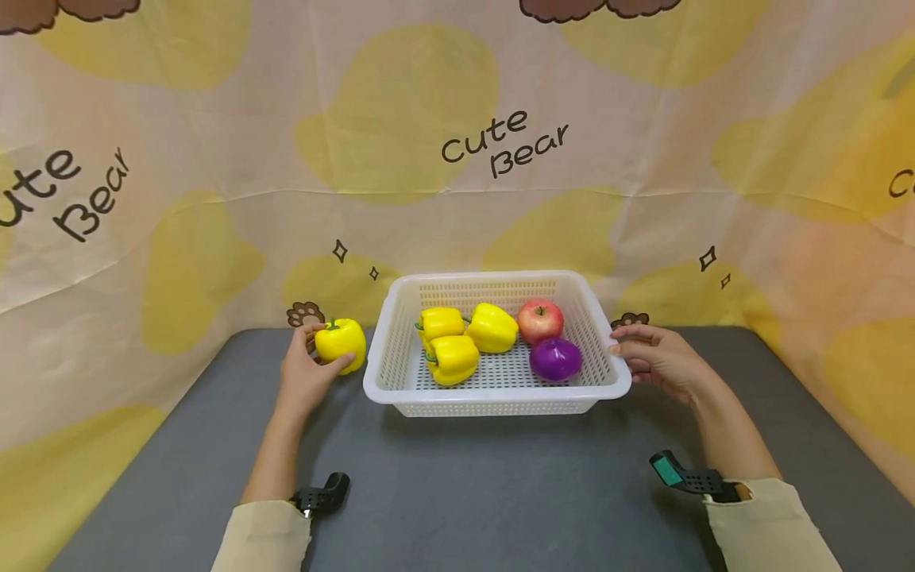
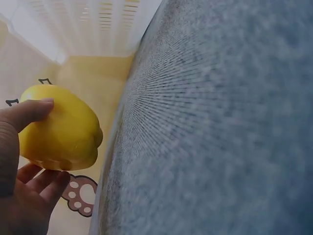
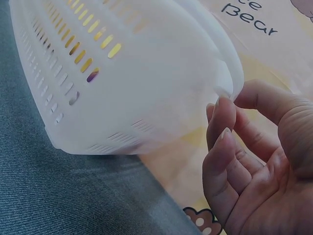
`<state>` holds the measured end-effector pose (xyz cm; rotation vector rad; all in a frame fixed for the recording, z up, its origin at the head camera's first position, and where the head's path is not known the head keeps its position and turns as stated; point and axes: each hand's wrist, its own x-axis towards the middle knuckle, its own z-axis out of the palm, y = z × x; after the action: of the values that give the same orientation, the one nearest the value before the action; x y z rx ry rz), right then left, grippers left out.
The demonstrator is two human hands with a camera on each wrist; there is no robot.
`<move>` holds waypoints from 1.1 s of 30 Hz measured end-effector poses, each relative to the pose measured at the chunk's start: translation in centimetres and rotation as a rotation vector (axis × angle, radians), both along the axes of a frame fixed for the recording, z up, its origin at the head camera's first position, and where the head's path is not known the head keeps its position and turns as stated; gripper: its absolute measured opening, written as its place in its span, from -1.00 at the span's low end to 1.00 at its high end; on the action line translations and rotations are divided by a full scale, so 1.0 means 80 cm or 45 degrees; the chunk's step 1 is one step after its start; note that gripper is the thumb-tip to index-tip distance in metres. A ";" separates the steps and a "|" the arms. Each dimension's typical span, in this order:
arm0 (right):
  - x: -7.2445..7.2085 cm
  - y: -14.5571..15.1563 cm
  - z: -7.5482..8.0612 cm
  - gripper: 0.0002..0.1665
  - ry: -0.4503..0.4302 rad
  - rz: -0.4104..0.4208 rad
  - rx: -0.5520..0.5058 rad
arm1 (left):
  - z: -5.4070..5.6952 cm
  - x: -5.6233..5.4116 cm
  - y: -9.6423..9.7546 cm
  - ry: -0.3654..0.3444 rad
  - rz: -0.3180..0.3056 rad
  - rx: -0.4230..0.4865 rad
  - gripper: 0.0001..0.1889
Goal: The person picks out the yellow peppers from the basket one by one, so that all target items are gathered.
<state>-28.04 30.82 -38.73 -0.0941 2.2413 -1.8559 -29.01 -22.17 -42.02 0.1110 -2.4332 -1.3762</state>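
Observation:
My left hand (image 1: 307, 367) grips a yellow bell pepper (image 1: 341, 346) just left of the white plastic basket (image 1: 500, 403). In the left wrist view the thumb lies over the bell pepper (image 2: 63, 127) and the other fingers are under it; it looks raised off the table. With thumb and forefinger, my right hand (image 1: 661, 361) pinches the basket's right rim, as the right wrist view also shows at the white rim (image 3: 232, 58). Inside the basket sit several more yellow bell peppers (image 1: 493, 327), a red apple (image 1: 540, 321) and a round purple vegetable (image 1: 555, 360), its kind unclear.
The basket stands near the back edge of a dark grey table (image 1: 500, 492). Behind the table hangs a patterned cloth (image 1: 400, 127) with lettering and yellow patches. Each wrist wears a black strap (image 1: 696, 481) by a light sleeve.

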 end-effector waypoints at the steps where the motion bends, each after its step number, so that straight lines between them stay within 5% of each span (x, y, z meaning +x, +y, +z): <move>1: 0.000 0.000 0.000 -0.78 0.000 -0.001 0.000 | -0.002 -0.002 0.000 0.002 -0.002 -0.004 -0.20; 9: -0.003 0.003 0.001 -0.86 0.007 0.011 -0.014 | -0.012 -0.021 0.004 -0.011 -0.069 0.094 -0.21; 22: -0.005 0.000 -0.011 -0.90 -0.005 0.023 -0.046 | -0.047 -0.054 -0.004 0.154 -0.166 0.106 -0.27; 27: -0.005 -0.001 -0.007 -0.89 0.004 0.024 -0.067 | -0.047 -0.069 -0.007 0.179 -0.148 0.109 -0.27; 33: -0.006 -0.005 -0.005 -0.87 0.007 0.022 -0.055 | -0.047 -0.066 -0.011 0.173 -0.142 0.124 -0.26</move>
<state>-28.53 30.39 -39.15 -0.1260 2.1972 -1.8976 -34.27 -23.03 -45.78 -0.0930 -2.2917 -1.4993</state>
